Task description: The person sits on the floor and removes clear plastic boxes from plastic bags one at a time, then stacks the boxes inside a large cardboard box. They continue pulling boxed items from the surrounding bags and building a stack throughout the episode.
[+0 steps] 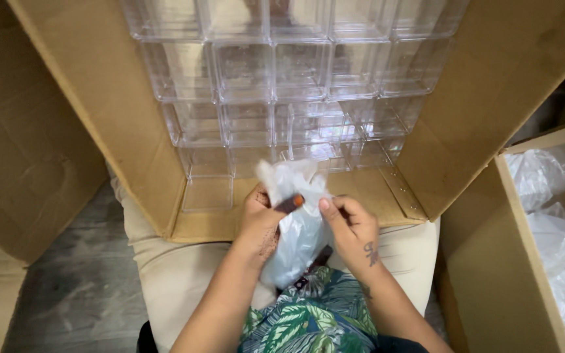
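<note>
Both my hands pinch one thin plastic bag [299, 229] upright over my lap: left hand [261, 219] also grips a small orange-tipped item [290, 203], right hand [351, 225] closed on the bag's right edge, equally near.

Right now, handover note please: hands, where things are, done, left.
Left hand: pinching a small dark item with an orange tip at the bag's top.
Right hand: gripping the thin plastic bag from the other side, over the lap.
Clear boxes: stacked in rows inside the open carton ahead; its bottom row has gaps.
Right carton: holds more bagged plastic.
Done: most rows stacked.
Left: the bag is still in hand; whether it is being opened or closed is unclear.
</note>
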Motion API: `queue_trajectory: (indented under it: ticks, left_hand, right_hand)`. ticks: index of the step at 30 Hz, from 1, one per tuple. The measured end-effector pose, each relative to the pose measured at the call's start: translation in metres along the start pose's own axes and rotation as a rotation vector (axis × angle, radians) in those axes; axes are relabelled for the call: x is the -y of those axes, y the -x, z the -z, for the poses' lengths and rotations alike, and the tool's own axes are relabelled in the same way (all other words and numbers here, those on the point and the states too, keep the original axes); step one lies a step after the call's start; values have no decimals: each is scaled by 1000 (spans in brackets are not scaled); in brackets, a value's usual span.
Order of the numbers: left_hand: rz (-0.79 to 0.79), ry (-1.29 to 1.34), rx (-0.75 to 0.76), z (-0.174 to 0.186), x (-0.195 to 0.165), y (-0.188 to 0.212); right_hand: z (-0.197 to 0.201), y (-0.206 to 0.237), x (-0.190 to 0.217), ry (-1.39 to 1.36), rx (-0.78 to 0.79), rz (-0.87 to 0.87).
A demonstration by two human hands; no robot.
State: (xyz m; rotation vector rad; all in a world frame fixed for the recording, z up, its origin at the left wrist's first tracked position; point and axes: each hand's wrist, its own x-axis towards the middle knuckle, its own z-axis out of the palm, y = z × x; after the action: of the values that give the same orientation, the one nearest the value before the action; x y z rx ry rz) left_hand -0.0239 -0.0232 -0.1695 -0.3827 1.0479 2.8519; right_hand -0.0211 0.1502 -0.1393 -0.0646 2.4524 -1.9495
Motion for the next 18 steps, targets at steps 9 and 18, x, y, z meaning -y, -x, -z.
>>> queue_trajectory:
  ticks: [9, 18]
  left_hand:
    - [107, 50, -84, 10, 21, -5]
    - [-81, -244, 9, -2, 30, 1]
  right_hand:
    - [7, 0, 10, 128, -31, 174]
    - [1, 1, 18, 87, -53, 389]
